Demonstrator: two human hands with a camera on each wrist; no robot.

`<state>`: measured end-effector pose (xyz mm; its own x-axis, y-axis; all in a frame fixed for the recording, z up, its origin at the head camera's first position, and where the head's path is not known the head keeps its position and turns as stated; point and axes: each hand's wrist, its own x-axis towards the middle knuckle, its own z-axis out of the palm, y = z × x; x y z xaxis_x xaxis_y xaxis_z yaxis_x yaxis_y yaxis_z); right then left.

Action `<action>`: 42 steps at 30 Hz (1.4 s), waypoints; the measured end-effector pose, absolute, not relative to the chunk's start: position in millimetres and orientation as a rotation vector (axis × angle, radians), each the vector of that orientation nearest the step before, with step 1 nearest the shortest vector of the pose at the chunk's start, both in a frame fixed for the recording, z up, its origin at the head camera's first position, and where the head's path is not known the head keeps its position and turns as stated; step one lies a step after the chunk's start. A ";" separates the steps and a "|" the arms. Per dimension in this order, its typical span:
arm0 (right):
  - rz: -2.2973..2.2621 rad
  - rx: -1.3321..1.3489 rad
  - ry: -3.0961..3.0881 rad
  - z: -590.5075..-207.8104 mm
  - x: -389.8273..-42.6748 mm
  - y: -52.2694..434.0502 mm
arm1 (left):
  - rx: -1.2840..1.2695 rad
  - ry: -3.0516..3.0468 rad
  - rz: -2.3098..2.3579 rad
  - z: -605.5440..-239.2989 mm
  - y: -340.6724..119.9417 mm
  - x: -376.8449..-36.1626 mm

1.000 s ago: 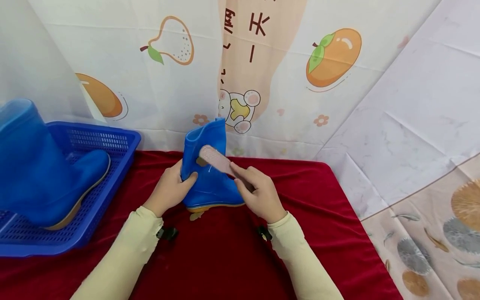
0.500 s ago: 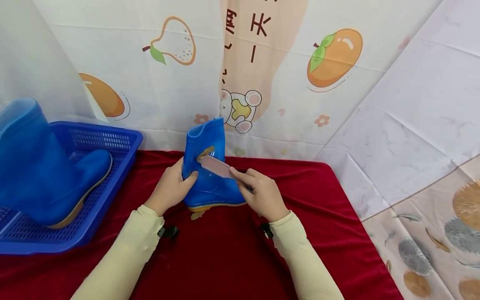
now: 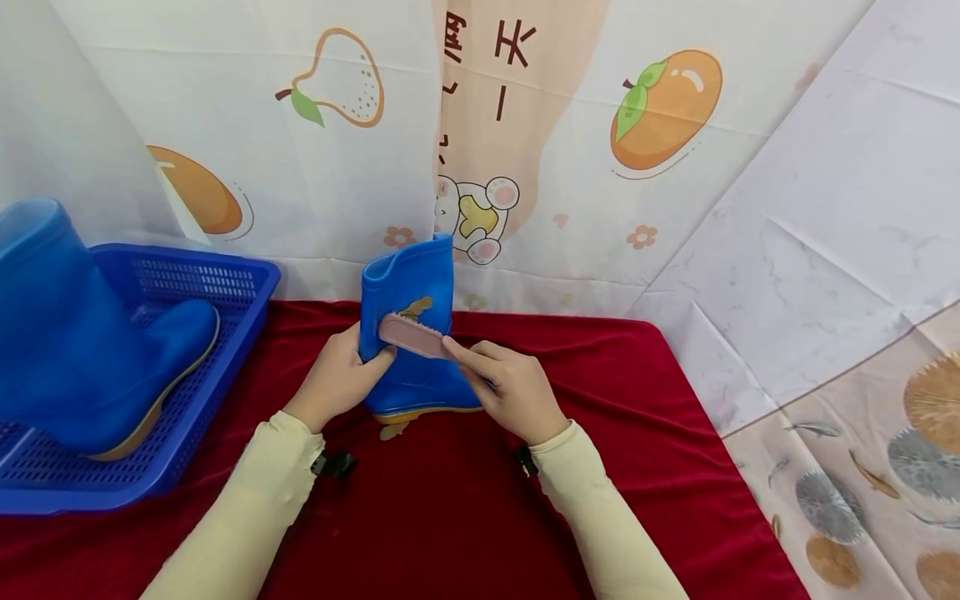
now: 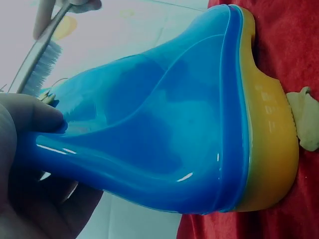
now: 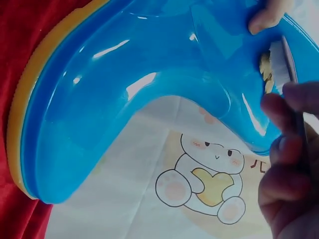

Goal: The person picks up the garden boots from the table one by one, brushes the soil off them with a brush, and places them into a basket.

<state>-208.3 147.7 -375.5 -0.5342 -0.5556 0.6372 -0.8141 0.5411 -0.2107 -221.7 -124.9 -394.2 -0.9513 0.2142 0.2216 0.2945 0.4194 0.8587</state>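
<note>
A blue rubber boot (image 3: 422, 385) with a yellow sole stands on the red cloth, toe to the right. My left hand (image 3: 337, 377) grips its shaft from the left, thumb across the near side. In my right hand (image 3: 516, 390) is a pinkish scrubbing brush (image 3: 411, 336), held by its handle. Its white bristles (image 5: 279, 62) face the shaft, right at a brown muddy patch (image 5: 267, 73). The brush head partly covers that patch in the head view. By the heel, a flat brownish lump (image 4: 304, 118) lies on the cloth.
At the left, a blue plastic basket (image 3: 258, 292) holds a second blue boot (image 3: 82, 350). Red cloth (image 3: 615, 400) covers the table, whose right edge slopes toward the front. A printed white curtain (image 3: 570, 275) hangs close behind the boot.
The brush has moved down and left over the shaft, from above the muddy patch to its lower edge. My left hand keeps its grip, and the boot stays nearly in place.
</note>
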 end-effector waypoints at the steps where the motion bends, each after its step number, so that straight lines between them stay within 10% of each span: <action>1: 0.649 1.088 -2.276 -375.8 -208.4 147.5 | -0.468 -2.576 -1.585 -394.2 -125.0 -221.8; 42: 0.857 0.772 -2.595 -363.9 -202.4 156.9 | -0.364 -2.652 -1.611 -393.6 -122.2 -221.9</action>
